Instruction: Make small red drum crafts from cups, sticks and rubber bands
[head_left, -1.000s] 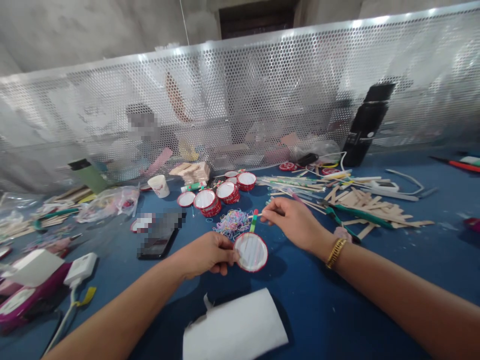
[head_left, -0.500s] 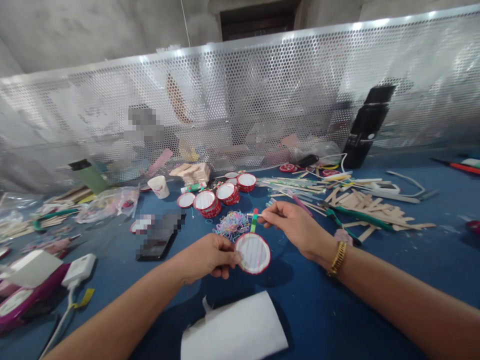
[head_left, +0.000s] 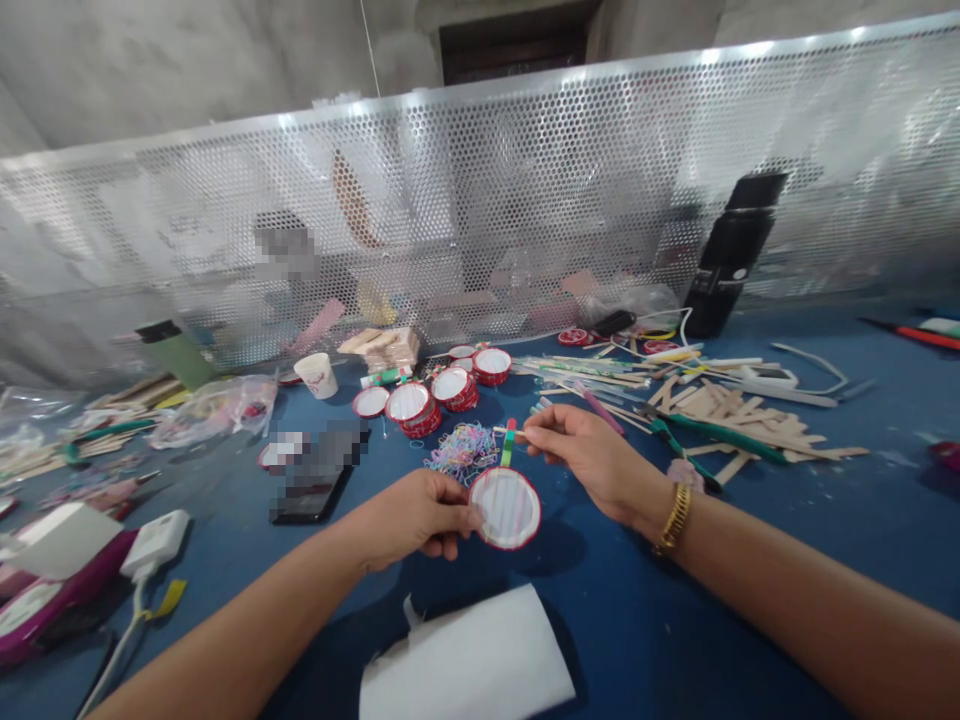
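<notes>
My left hand pinches the left edge of a round disc with a red rim and a pale, see-through face. A short stem with red, white and green bands stands up from the top of the disc. Close to the stem's upper end, my right hand has thumb and fingers closed on a thin wooden stick, which crosses the stem. Whether the stick is fixed to the stem I cannot tell. Just behind the disc lies a heap of pastel rubber bands.
Stacked red-rimmed discs stand behind the bands. A phone lies left of my hands, folded white cloth in front. Craft sticks and green-handled pliers are at right, with a black bottle near the perforated screen.
</notes>
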